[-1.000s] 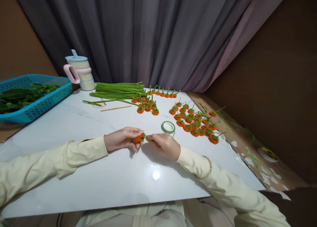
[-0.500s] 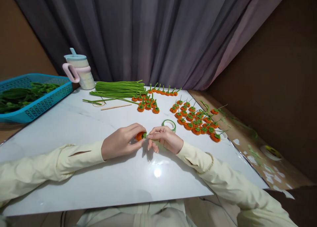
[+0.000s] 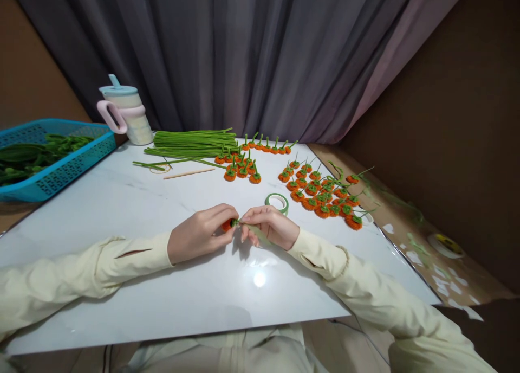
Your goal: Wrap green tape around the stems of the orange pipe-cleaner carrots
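Between the near edge and the hands, the white surface offers a broad bare stretch, and another opens toward the left edge; room is tighter on the far and right sides. Orange pieces with green tops crowd along the right edge, a smaller group stands toward the far edge, and a bundle of green stems lies by the far edge, left of that group. A thin wooden stick rests in front of the bundle, and a roll of green tape sits just beyond the right hand. The left forearm comes in low from the left, the right one slants in from the near right corner, and both wrists meet over the middle of the surface. The left hand, back turned up, closes its fingertips around an orange piece, which points its green top rightward. The right hand has thumb and forefinger pinched together on a thin end at that top, too small to tell whether stem or tape; its other fingers curl loosely below, near the left fingertips.
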`<state>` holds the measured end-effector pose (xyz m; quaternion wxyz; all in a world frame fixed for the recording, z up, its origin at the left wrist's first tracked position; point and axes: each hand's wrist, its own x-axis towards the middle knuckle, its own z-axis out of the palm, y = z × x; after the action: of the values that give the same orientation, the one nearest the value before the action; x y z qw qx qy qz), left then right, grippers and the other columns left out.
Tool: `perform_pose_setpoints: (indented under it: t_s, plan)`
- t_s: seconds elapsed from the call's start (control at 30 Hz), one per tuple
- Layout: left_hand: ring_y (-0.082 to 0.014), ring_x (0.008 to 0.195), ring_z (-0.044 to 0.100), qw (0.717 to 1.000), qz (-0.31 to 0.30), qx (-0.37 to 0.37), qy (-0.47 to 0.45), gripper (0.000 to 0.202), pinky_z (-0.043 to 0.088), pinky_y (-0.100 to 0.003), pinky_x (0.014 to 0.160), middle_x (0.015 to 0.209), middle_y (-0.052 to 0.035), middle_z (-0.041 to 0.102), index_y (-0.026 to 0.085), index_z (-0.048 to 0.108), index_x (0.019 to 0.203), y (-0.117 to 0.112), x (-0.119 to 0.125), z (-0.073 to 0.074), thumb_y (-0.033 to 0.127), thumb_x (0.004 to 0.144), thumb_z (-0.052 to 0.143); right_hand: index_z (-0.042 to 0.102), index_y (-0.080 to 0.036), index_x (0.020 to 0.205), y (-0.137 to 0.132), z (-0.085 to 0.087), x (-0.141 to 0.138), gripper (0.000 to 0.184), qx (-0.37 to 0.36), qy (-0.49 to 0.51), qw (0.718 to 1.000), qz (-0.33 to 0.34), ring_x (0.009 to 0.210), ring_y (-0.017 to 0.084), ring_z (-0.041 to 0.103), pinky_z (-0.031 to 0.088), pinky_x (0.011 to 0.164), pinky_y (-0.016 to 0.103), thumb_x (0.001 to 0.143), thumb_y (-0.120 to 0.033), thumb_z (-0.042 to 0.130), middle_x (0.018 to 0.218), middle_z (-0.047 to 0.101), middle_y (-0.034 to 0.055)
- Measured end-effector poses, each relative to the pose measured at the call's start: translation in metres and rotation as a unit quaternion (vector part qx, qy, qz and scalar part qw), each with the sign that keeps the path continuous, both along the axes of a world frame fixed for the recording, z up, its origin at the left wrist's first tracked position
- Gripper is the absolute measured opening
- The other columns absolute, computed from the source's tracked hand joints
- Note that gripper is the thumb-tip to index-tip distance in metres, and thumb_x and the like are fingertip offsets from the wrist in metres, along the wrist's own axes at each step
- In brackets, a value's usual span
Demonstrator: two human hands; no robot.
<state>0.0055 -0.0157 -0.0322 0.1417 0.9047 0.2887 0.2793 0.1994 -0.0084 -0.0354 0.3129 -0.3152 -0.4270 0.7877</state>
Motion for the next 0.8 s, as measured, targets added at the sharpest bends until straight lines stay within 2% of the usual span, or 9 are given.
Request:
perform_pose_setpoints:
  t_s: [0.13, 0.57, 0.7, 0.8]
  plan:
    - [-0.0186, 0.088, 0.058, 0.999, 0.004, 0.036, 0.029, 0.020, 0.048, -0.027, 0.075, 0.101, -0.0100, 0.061, 0.015, 0.057, 0.099, 0.000, 0.001, -0.005, 0.021, 0.086, 0.044, 0.062, -0.007, 0.070, 0.000, -0.002, 0.002, 0.011, -0.005, 0.005, 1.000, 0.011, 0.042, 0.010, 0.056, 0.045, 0.040, 0.019, 0.069, -0.018, 0.063, 0.061, 0.068, 0.0075]
    - [-0.0185, 0.088, 0.060, 0.996, 0.008, 0.081, 0.035, 0.023, 0.048, -0.025, 0.074, 0.101, -0.0100, 0.063, 0.016, 0.060, 0.100, 0.005, -0.003, -0.008, 0.023, 0.088, 0.041, 0.062, -0.006, 0.074, 0.000, -0.001, 0.002, 0.013, -0.007, -0.008, 1.000, 0.026, 0.043, 0.009, 0.055, 0.045, 0.042, 0.020, 0.075, -0.019, 0.057, 0.062, 0.067, 0.0069]
    - [-0.0189, 0.088, 0.059, 0.997, -0.002, 0.074, 0.017, 0.021, 0.047, -0.026, 0.075, 0.099, -0.0104, 0.063, 0.015, 0.059, 0.099, 0.007, -0.003, -0.008, 0.022, 0.088, 0.042, 0.057, -0.009, 0.076, -0.002, 0.005, 0.000, 0.026, 0.034, -0.047, 0.998, 0.011, 0.047, 0.013, 0.058, 0.047, 0.042, 0.024, 0.080, -0.035, 0.053, 0.063, 0.065, 0.0077]
    - [-0.0192, 0.087, 0.059, 0.999, -0.006, 0.049, 0.014, 0.020, 0.047, -0.027, 0.075, 0.097, -0.0101, 0.063, 0.016, 0.059, 0.097, 0.007, -0.003, -0.009, 0.020, 0.086, 0.043, 0.051, -0.015, 0.088, -0.007, 0.010, -0.001, 0.031, 0.125, -0.122, 0.984, -0.021, 0.053, 0.013, 0.059, 0.048, 0.044, 0.025, 0.076, -0.042, 0.058, 0.078, 0.063, 0.0058]
